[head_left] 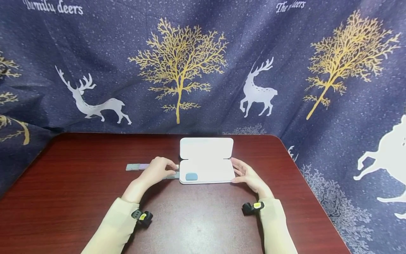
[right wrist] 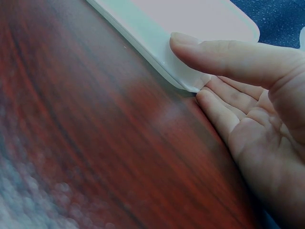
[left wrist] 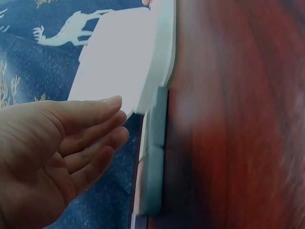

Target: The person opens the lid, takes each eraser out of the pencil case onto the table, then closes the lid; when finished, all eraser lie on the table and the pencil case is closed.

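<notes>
A white hinged case [head_left: 207, 171] lies on the table with its lid raised at the back. One flat blue piece [head_left: 191, 176] sits in the case's front left corner. My left hand [head_left: 157, 171] hovers beside the case's left end, over several small flat pieces. In the left wrist view its fingers [left wrist: 95, 112] are relaxed with nothing between them, near two grey-green pieces [left wrist: 155, 157] in line. My right hand [head_left: 248, 174] holds the case's right end. In the right wrist view the thumb [right wrist: 214, 55] lies over the front rim, with the other fingers at the side.
A grey-green piece [head_left: 132, 167] and a lilac piece [head_left: 143, 167] lie in a row left of my left hand. The reddish-brown table [head_left: 79, 197] reaches back to a dark blue cloth [head_left: 203, 116] printed with deer and trees.
</notes>
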